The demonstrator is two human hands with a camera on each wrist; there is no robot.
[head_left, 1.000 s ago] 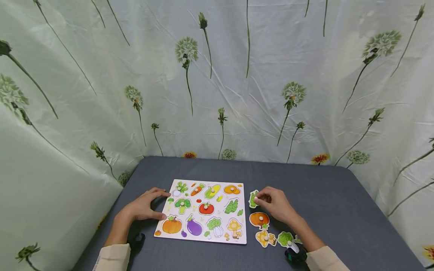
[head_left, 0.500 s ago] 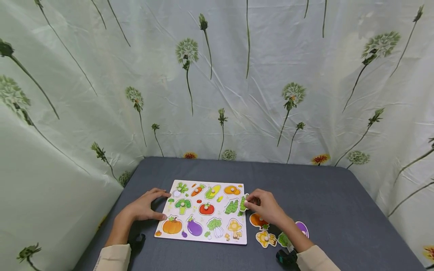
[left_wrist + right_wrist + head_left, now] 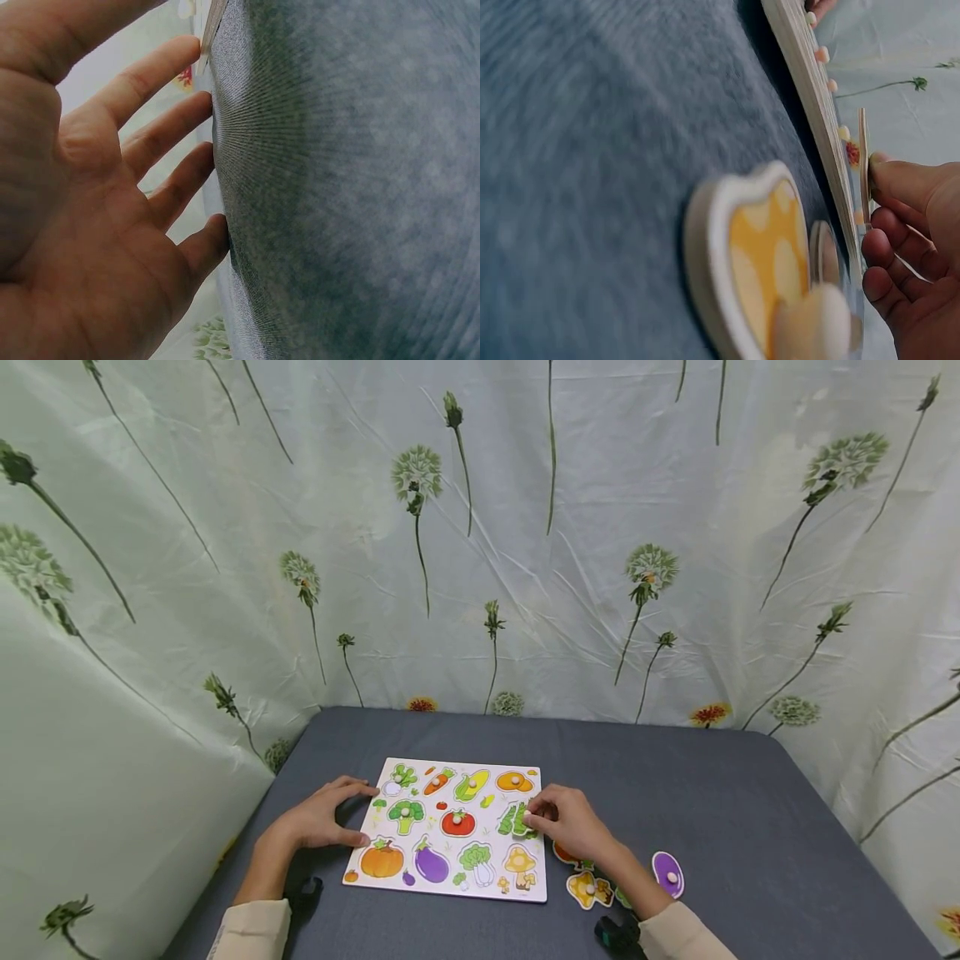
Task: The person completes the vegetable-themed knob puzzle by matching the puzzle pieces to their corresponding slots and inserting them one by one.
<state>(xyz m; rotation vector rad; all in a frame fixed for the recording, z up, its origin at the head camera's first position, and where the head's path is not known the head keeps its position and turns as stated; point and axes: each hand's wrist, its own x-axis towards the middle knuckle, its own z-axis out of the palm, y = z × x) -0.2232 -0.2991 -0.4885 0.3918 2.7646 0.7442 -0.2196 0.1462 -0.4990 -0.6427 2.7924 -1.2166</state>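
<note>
A white puzzle board (image 3: 487,839) printed with vegetables lies on the table in the head view. My left hand (image 3: 321,818) rests at its left edge, thumb and fingers spread and fairly straight. In the left wrist view the left palm (image 3: 112,225) shows with nothing in it. With thumb and fingertips my right hand (image 3: 576,828) pinches a green pea-pod puzzle piece (image 3: 522,823) over the printed pods on the board's right side. The right wrist view shows this piece edge-on (image 3: 865,165), raised above the board. Its knob is mostly hidden by the fingers.
Right of the board lie a mushroom piece (image 3: 581,889), a pumpkin piece (image 3: 566,857) partly behind the right hand, and a purple eggplant piece (image 3: 667,874). A green piece (image 3: 622,899) is mostly hidden by the forearm. A flowered curtain (image 3: 525,568) hangs behind the dark table (image 3: 712,802).
The right hand has lifted the pea-pod piece from beside the board and carried it left over the printed pods. The eggplant piece has come into sight. The left hand has stayed put.
</note>
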